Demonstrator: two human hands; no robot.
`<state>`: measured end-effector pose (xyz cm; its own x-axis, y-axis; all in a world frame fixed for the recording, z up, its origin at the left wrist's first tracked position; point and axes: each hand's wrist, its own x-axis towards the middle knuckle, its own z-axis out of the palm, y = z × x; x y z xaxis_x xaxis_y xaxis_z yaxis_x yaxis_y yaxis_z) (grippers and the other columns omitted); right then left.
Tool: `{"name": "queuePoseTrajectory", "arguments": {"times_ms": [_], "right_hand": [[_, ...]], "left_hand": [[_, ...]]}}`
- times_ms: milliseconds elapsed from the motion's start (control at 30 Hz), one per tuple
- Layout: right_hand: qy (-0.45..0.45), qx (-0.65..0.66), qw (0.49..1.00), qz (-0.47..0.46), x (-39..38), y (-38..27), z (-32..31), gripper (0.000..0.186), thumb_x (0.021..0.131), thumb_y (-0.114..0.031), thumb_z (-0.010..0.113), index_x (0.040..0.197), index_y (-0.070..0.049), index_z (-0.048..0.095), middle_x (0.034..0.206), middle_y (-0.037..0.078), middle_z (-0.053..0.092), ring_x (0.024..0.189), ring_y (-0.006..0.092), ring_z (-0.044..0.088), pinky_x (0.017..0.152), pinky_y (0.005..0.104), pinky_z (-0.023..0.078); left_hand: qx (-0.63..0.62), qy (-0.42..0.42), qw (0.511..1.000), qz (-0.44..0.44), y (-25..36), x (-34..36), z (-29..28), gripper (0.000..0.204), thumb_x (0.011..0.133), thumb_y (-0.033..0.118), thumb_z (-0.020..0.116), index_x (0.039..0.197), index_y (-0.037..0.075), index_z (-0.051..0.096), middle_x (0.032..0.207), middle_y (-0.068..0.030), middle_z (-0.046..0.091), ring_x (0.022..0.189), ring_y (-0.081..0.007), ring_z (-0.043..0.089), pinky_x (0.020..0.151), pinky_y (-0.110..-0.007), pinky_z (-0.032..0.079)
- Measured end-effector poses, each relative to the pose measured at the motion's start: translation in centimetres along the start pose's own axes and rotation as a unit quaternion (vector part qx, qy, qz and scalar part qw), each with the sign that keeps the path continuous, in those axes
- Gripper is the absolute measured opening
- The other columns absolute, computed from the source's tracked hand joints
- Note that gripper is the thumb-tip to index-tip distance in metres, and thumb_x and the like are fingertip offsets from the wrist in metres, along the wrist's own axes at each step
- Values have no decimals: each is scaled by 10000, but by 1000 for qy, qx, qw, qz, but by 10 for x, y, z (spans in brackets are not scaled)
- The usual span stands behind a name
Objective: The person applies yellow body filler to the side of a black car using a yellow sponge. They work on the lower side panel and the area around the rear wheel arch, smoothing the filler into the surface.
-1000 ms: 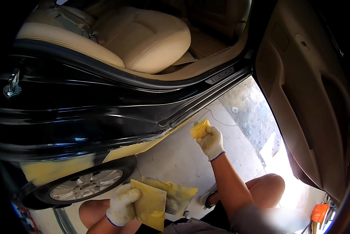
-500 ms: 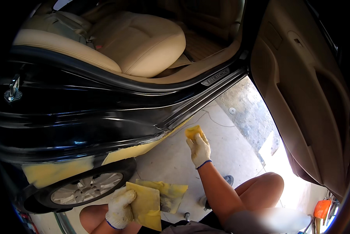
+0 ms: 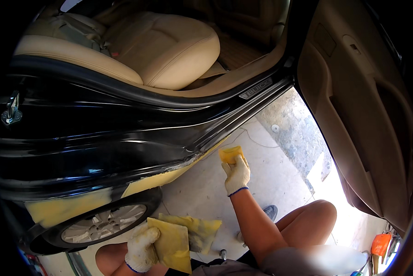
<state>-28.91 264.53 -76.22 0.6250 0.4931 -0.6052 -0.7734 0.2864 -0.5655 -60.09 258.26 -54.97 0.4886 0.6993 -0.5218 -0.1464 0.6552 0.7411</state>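
Observation:
My left hand (image 3: 139, 246), in a white knit glove, grips a square yellow-stained board (image 3: 172, 244); a second, crumpled yellow-and-grey piece (image 3: 204, 230) shows behind it. My gloved right hand (image 3: 236, 175) is closed on a small yellow pad (image 3: 230, 152), held in the air over the floor, near the lower body edge of a black car (image 3: 100, 138). That edge carries yellow patches (image 3: 68, 207), rough and greyish along part of the sill, above a wheel (image 3: 103, 223).
The open door (image 3: 353, 115) hangs on the right, beside the doorway with its beige seat (image 3: 169, 50). A metal latch (image 3: 12, 112) juts out at left. My bent knees are low in view. An orange object (image 3: 381, 246) sits at lower right on the pale floor (image 3: 270, 138).
My right hand has shifted left and slightly down with the pad since a second ago. My left hand and its board moved a little left and down.

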Motion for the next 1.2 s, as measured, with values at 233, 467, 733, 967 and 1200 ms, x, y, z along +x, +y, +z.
{"name": "queuePoseTrajectory", "arguments": {"times_ms": [233,467,733,967,1200], "right_hand": [[-165,55,980,95,-55,-1,-45,366,1039,-307,599,1320,-75,567,1263,94,636,1145,270,644,830,414,580],[-180,89,943,265,-155,-3,-44,363,1043,-304,589,1338,-92,579,1216,83,659,1064,247,670,858,418,561],[-207,-284,933,77,-200,-33,-47,281,999,-121,585,1269,-43,609,1162,112,697,1019,226,694,871,404,571],[-318,-50,937,138,-199,-56,-76,304,990,-129,592,1259,11,605,1143,145,705,1011,269,700,863,399,564],[-230,-45,963,133,-185,-59,-69,239,1004,-136,583,1203,-12,626,1165,142,702,1034,304,703,893,420,564]], "left_hand": [[-105,-13,994,-29,-12,24,0,543,956,259,627,1361,-89,531,1268,-215,661,1134,-321,676,1019,-466,541],[-60,-40,996,-48,-34,56,23,412,985,177,612,1314,-70,598,1228,-154,686,1107,-232,673,984,-388,536],[-37,8,999,19,-52,62,30,370,993,155,583,1296,-54,619,1188,-129,697,1063,-207,671,966,-357,523],[-8,8,1000,-13,-57,60,42,402,978,193,604,1306,-40,598,1231,-145,679,1103,-267,672,1005,-407,524],[17,-8,999,-37,-60,52,47,370,989,170,604,1293,-39,604,1213,-127,685,1087,-228,671,983,-385,530]]}}
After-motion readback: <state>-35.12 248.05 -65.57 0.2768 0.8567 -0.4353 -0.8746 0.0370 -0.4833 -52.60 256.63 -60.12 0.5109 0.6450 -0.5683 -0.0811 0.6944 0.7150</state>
